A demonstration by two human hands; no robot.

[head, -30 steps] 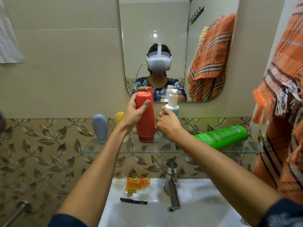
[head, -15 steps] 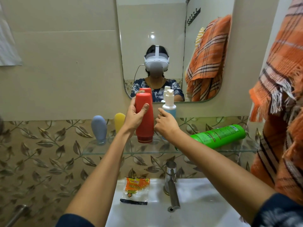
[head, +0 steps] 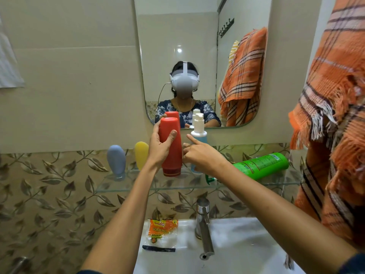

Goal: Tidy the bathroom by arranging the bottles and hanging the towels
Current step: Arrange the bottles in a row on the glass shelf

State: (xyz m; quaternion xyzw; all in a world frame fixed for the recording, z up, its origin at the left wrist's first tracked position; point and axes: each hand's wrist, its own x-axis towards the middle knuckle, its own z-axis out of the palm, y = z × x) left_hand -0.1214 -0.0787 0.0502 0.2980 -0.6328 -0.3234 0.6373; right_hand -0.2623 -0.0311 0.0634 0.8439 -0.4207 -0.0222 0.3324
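Our right hand [head: 203,155] has let go of the pump bottle [head: 199,133] and now points one finger at it, holding nothing. Our left hand [head: 161,149] holds the red bottle [head: 171,147] upright on the glass shelf [head: 138,185], near the lying green bottle [head: 260,165].

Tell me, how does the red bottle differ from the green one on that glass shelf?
The red bottle stands upright on its cap end; the green bottle lies on its side. The left hand grips the red bottle, while no hand touches the green one. The red bottle looks plain from here; the green one carries printed labelling. Both are plastic bottles on the glass shelf.
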